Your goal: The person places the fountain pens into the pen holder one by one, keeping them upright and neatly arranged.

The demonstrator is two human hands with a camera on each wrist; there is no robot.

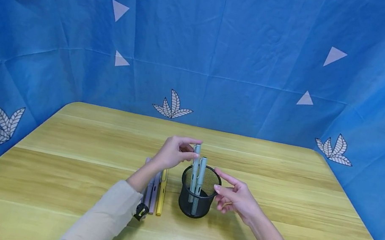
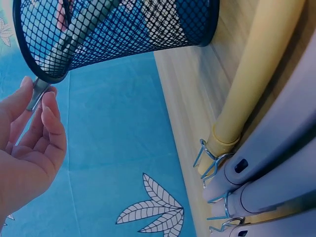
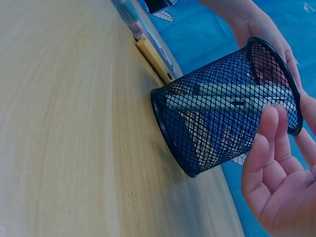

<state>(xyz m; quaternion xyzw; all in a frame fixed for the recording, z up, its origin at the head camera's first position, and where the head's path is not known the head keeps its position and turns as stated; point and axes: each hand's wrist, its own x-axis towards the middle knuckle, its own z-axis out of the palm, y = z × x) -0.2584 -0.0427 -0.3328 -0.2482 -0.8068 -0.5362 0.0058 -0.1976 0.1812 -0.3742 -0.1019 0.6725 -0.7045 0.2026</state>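
Observation:
A black mesh pen holder (image 1: 203, 211) stands upright on the table with two pale grey-green pens inside. My left hand (image 1: 170, 152) pinches the top of one pen (image 1: 193, 176) between thumb and fingertips, its lower part down inside the holder. Beside it, the other pen (image 1: 200, 181) leans upright in the holder, its cap above the rim. On the right side, my right hand (image 1: 240, 199) holds the holder by its rim, thumb and index finger spread along it. The right wrist view shows its other fingers (image 3: 269, 123) curled near the mesh wall.
Left of the holder, a yellow pen (image 1: 160, 200) lies alongside several lilac pens (image 1: 153, 201), partly hidden behind the left forearm. The wooden table (image 1: 300, 190) ends at a blue curtain (image 1: 256, 62) with leaf prints at the back and sides.

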